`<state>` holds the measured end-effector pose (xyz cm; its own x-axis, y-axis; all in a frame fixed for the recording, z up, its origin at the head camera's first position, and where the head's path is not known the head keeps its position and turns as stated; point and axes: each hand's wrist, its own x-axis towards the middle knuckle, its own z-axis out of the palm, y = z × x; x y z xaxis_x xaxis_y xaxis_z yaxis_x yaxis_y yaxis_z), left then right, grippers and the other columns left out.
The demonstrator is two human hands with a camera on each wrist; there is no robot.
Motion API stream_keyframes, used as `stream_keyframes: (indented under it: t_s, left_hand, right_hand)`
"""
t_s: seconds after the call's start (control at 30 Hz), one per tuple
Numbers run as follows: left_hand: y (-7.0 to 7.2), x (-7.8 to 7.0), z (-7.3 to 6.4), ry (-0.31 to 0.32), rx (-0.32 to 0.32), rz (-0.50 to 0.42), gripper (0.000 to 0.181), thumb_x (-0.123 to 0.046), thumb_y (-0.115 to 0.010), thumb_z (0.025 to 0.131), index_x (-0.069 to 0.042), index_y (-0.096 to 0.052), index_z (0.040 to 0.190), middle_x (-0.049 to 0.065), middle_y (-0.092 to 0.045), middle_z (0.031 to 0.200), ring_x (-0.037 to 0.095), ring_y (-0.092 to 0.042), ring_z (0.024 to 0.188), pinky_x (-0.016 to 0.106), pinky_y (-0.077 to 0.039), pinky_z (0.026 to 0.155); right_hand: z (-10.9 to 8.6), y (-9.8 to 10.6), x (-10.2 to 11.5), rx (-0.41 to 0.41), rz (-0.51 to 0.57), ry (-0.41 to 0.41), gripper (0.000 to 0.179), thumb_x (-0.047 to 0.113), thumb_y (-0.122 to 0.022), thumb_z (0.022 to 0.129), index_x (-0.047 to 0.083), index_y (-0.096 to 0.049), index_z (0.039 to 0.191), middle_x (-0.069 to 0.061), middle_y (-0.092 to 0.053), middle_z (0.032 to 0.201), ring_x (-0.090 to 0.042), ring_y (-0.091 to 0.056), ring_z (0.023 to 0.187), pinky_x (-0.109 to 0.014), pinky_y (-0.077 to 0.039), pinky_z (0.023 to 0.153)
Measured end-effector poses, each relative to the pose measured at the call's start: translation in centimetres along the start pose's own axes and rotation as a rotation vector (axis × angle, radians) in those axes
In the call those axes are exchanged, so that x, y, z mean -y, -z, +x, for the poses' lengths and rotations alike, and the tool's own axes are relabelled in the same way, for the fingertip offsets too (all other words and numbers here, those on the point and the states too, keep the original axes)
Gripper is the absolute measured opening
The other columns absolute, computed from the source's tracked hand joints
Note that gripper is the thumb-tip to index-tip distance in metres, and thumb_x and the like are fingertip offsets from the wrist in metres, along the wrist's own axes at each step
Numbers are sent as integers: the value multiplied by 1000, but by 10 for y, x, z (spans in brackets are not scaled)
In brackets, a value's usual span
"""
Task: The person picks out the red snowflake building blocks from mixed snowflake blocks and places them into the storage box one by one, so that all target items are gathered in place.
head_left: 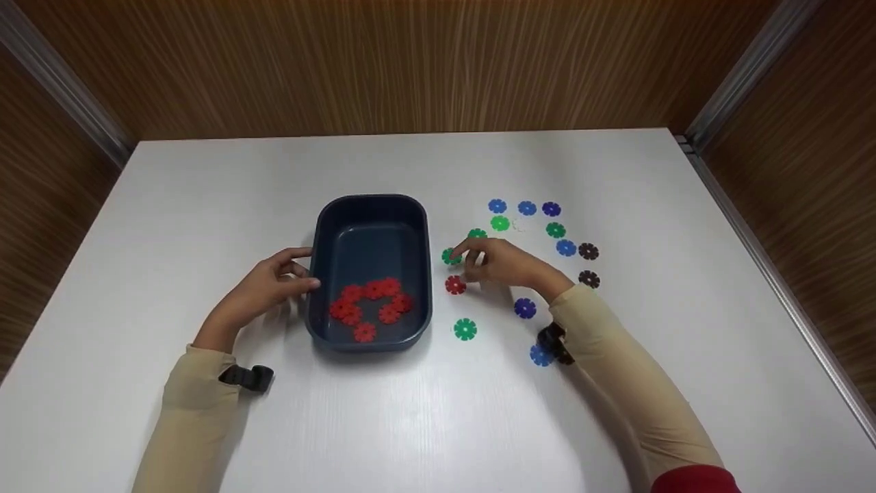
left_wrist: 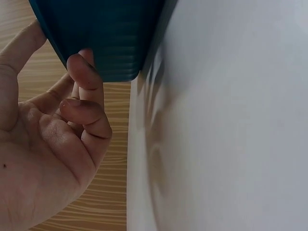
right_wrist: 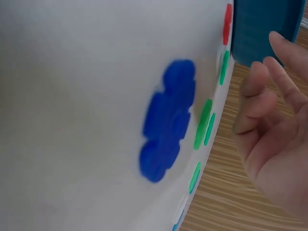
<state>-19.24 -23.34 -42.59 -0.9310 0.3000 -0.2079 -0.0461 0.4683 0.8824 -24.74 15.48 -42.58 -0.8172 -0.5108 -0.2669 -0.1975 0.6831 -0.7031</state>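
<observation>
On the white table stands a dark blue rectangular tub; red flower-shaped discs lie in its near half. At its left wall, my left hand holds the rim, with the thumb tip over the edge and some fingers bent below in the left wrist view. To the right of the tub, my right hand hovers with bent fingers over the loose discs, holding nothing visible. Closest to its thumb is a red disc; a green disc lies under its index fingertip.
Other discs are scattered on the right: green, light green, blue, dark blue and dark brown. A blue disc lies by the right wrist strap. Wood-grain panels border the table.
</observation>
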Motion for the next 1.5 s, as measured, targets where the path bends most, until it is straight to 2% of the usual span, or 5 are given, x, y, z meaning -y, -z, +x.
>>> stream_keyframes:
  t_s: [0.17,0.57,0.8,1.23,1.5]
  left_hand:
    - [0,0,0,-3,-4,-3,63,-22,-67,91,-5,-39,145,-3,-57,94,8,-57,74,24,-42,66]
    - [1,-1,-1,-15,9,-2,65,-24,-67,91,-6,-38,146,-2,-58,97,9,-58,75,27,-44,68]
    - [1,0,0,-9,8,9,65,-26,-66,92,-7,-37,147,-1,-57,98,10,-59,73,28,-45,68]
    - [0,-1,-1,-6,15,17,66,-26,-66,92,-7,-36,148,2,-60,100,10,-58,75,29,-45,70]
    - [1,-2,0,1,8,11,65,-27,-67,92,-8,-38,146,0,-59,99,10,-58,75,28,-45,70]
  right_hand:
    - [-1,-3,3,58,-114,-11,39,11,-69,88,17,-63,126,-9,-62,115,-24,-56,102,-41,-49,94]
    - [2,-13,14,64,-351,-57,35,16,-71,88,22,-67,122,-5,-65,114,-23,-59,106,-45,-47,99]
    - [4,-15,14,61,-344,-68,32,13,-69,89,20,-67,120,-6,-66,115,-24,-60,106,-44,-48,99]
    - [1,-17,17,58,-345,-14,34,7,-68,89,20,-58,118,-8,-67,108,-25,-61,97,-43,-50,97]
    - [-5,-9,15,38,-348,-8,35,7,-64,92,22,-59,123,-9,-67,112,-25,-60,96,-44,-49,97]
